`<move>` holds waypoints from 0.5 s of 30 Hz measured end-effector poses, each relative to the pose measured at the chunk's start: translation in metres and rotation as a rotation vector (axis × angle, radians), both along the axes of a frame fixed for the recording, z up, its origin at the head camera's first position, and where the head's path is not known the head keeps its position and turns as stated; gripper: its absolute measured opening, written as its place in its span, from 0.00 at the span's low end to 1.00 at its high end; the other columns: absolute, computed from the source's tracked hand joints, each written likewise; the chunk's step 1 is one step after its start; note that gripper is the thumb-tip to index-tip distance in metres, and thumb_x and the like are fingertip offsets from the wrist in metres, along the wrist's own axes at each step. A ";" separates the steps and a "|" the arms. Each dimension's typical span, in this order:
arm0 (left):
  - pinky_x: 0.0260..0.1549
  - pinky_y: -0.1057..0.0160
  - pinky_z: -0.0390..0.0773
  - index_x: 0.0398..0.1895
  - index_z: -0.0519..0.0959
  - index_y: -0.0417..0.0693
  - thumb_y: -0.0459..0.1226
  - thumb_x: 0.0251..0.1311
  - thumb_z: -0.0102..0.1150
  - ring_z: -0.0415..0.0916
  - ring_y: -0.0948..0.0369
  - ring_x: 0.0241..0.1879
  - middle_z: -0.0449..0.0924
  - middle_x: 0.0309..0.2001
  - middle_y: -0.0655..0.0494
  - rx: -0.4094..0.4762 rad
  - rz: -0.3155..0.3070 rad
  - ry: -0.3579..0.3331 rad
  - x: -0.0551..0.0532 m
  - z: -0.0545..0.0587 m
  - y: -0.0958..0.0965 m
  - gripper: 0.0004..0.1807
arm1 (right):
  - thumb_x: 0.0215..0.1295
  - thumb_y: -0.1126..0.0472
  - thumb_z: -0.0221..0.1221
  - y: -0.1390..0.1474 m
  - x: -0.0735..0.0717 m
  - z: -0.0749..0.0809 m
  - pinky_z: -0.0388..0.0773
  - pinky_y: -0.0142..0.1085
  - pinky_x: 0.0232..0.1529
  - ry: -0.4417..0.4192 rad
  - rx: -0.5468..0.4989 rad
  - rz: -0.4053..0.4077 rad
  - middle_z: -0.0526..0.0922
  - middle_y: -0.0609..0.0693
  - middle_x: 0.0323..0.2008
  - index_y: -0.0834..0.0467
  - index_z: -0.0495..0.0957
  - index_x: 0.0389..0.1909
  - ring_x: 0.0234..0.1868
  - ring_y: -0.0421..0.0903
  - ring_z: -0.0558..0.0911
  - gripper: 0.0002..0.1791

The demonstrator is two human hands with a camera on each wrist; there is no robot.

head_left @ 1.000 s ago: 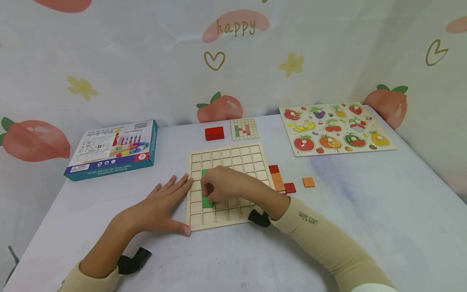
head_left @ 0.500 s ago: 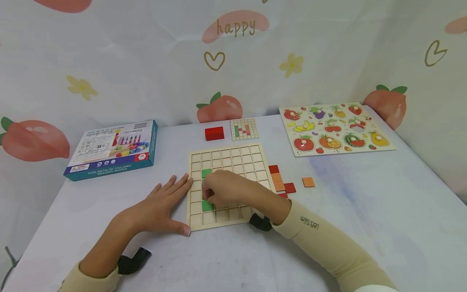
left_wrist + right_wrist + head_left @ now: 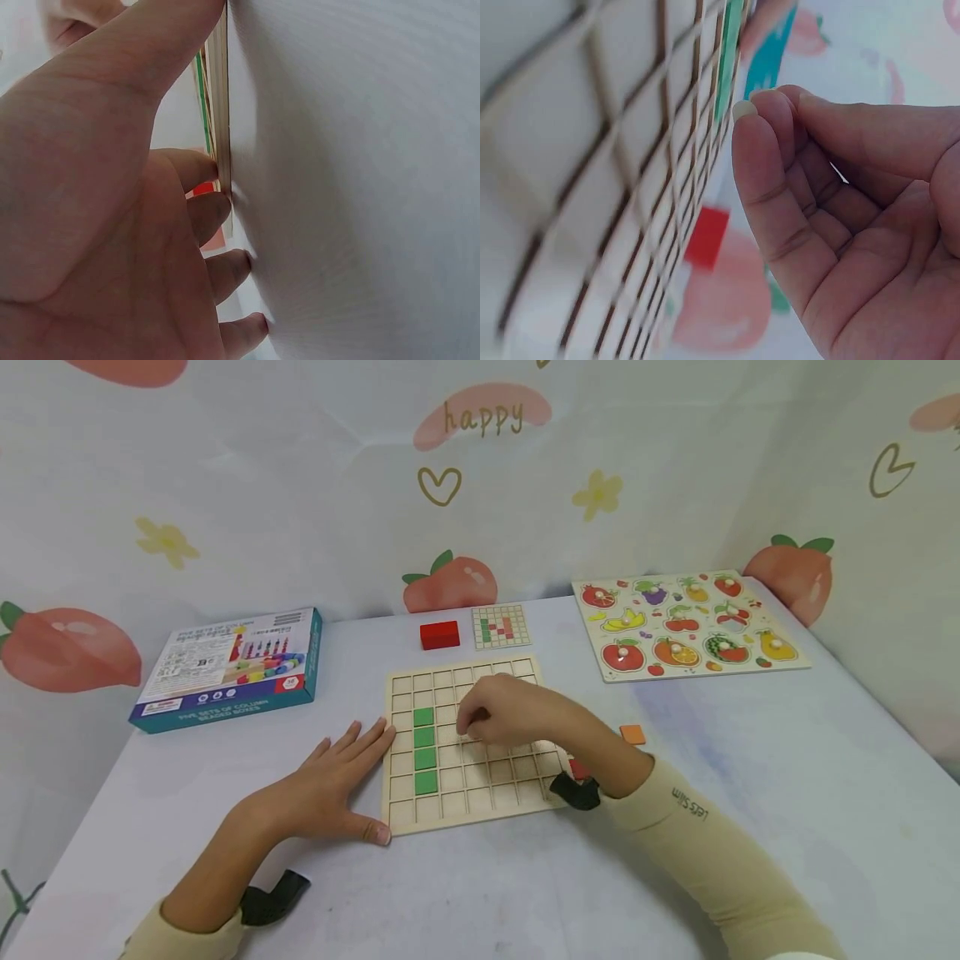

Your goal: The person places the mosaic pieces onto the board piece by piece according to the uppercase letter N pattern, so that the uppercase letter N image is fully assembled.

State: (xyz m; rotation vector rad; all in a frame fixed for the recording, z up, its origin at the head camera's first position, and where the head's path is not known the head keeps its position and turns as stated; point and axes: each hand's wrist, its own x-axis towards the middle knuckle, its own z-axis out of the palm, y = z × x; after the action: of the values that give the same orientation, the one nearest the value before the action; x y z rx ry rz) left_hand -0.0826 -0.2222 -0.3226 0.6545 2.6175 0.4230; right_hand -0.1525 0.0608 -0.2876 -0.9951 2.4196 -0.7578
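Observation:
A wooden grid board (image 3: 420, 817) lies on the table, with a column of several green tiles (image 3: 425, 759) in its cells near the left side. My left hand (image 3: 326, 789) lies spread beside the board, thumb and fingertips at its left edge; the left wrist view shows fingertips (image 3: 214, 217) by that edge. Over the board's middle is my right hand (image 3: 502, 710), its fingers curled and their tips close to the thumb. Nothing shows between them in the right wrist view, where the grid runs beside the fingers (image 3: 765, 165).
Behind the board are a red block (image 3: 439, 635) and a small pattern card (image 3: 501, 627). A fruit puzzle board (image 3: 690, 625) lies back right, a boxed toy (image 3: 228, 668) back left. An orange tile (image 3: 632, 734) and a red tile (image 3: 579, 769) lie right of the board.
My right hand has left the green tiles and moved right over the board, uncovering the green column. The left hand stays at the board's edge.

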 end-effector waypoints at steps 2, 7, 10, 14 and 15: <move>0.67 0.29 0.37 0.81 0.47 0.49 0.73 0.38 0.67 0.33 0.38 0.77 0.41 0.80 0.46 -0.004 -0.001 0.006 0.000 0.000 0.000 0.71 | 0.66 0.70 0.60 0.016 -0.005 0.001 0.77 0.34 0.39 -0.008 0.007 -0.047 0.83 0.46 0.32 0.60 0.87 0.38 0.35 0.44 0.77 0.08; 0.67 0.29 0.37 0.81 0.47 0.49 0.73 0.38 0.68 0.33 0.38 0.77 0.41 0.80 0.46 -0.006 0.003 0.008 0.000 0.000 0.000 0.71 | 0.67 0.67 0.62 0.054 -0.014 0.000 0.78 0.36 0.37 -0.053 0.035 -0.189 0.83 0.48 0.32 0.60 0.87 0.39 0.34 0.46 0.78 0.06; 0.67 0.29 0.37 0.81 0.47 0.49 0.72 0.38 0.68 0.33 0.38 0.77 0.40 0.81 0.47 -0.007 0.006 0.003 0.000 0.001 0.000 0.71 | 0.68 0.66 0.62 0.073 -0.018 -0.002 0.78 0.37 0.34 -0.086 0.044 -0.264 0.83 0.50 0.30 0.60 0.87 0.40 0.30 0.46 0.78 0.06; 0.67 0.29 0.37 0.82 0.47 0.50 0.72 0.39 0.68 0.33 0.38 0.77 0.40 0.81 0.47 -0.010 0.004 0.002 0.000 0.001 0.000 0.71 | 0.68 0.64 0.63 0.092 -0.025 -0.009 0.77 0.37 0.32 -0.106 0.055 -0.328 0.82 0.50 0.27 0.60 0.86 0.39 0.27 0.46 0.78 0.05; 0.67 0.29 0.37 0.82 0.47 0.49 0.72 0.39 0.67 0.33 0.38 0.77 0.40 0.81 0.47 -0.009 0.003 0.002 0.000 0.001 0.000 0.71 | 0.67 0.64 0.63 0.096 -0.026 -0.011 0.77 0.37 0.32 -0.111 0.054 -0.337 0.82 0.50 0.27 0.60 0.86 0.39 0.27 0.46 0.78 0.05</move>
State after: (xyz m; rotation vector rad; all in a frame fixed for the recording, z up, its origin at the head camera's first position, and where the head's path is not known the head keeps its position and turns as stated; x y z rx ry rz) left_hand -0.0823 -0.2217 -0.3218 0.6486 2.6214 0.4108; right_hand -0.1785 0.1566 -0.2984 -0.5144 2.5248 -0.8287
